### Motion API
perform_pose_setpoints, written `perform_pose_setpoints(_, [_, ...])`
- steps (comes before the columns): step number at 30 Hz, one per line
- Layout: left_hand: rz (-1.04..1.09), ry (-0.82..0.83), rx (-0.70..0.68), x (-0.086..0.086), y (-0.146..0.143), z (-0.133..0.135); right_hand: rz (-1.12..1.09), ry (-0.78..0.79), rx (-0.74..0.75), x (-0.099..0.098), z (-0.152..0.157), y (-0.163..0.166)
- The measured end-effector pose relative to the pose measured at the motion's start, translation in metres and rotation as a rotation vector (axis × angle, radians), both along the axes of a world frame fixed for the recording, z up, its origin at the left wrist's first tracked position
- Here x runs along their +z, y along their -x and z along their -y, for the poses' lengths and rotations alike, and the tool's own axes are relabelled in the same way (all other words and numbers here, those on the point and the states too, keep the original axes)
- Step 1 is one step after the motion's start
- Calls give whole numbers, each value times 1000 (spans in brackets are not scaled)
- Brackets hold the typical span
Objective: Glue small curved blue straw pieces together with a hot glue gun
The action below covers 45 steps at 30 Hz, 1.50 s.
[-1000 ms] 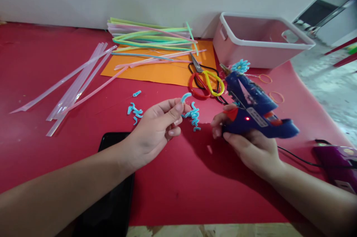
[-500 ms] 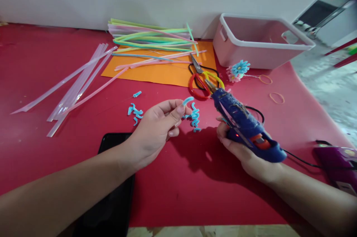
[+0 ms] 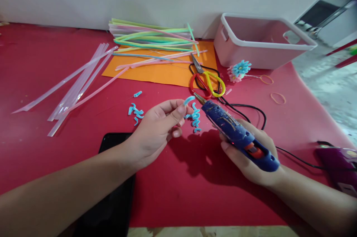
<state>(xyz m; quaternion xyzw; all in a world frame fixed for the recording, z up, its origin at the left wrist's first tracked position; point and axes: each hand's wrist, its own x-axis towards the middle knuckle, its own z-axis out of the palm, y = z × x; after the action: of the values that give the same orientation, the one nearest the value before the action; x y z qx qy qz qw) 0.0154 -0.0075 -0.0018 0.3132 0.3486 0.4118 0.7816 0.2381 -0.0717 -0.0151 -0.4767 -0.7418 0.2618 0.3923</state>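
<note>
Between thumb and forefinger, my left hand (image 3: 160, 129) pinches a short curved piece of light-blue pipe cleaner (image 3: 189, 100). My right hand (image 3: 248, 155) is wrapped round the handle of a blue glue gun (image 3: 230, 123) with a small red light lit. Its metal nozzle points left, at or very close to the free end of the pipe cleaner piece; whether they touch I cannot tell. Behind my left fingertips lies a pile of small blue curled pieces (image 3: 196, 118). Another such pile (image 3: 135, 110) is left of the hand, with a blue-wrapped wire (image 3: 137, 94) above it.
Scissors (image 3: 208, 81) lie partly on an orange sheet (image 3: 145, 75) beside bundled pipe cleaners (image 3: 153, 36). Clear glue sticks (image 3: 75, 84) are at left, a black phone (image 3: 111, 192) under my left forearm. At right: pink bin (image 3: 251, 53), blue flower (image 3: 241, 68), rubber band (image 3: 278, 98), black cord (image 3: 298, 162).
My right hand has brought the glue gun left and down, so its nozzle now sits at the pipe cleaner piece's end. My left hand has barely moved.
</note>
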Motion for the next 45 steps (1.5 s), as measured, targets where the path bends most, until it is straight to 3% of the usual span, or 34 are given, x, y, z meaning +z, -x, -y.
perform_pose_setpoints(28, [-31,-4,-9,0,0,1,14,-56,94,2,-1,-3])
perform_pose_setpoints(45, [-8,12,12,3,1,2,21,-77,78,4,-4,1])
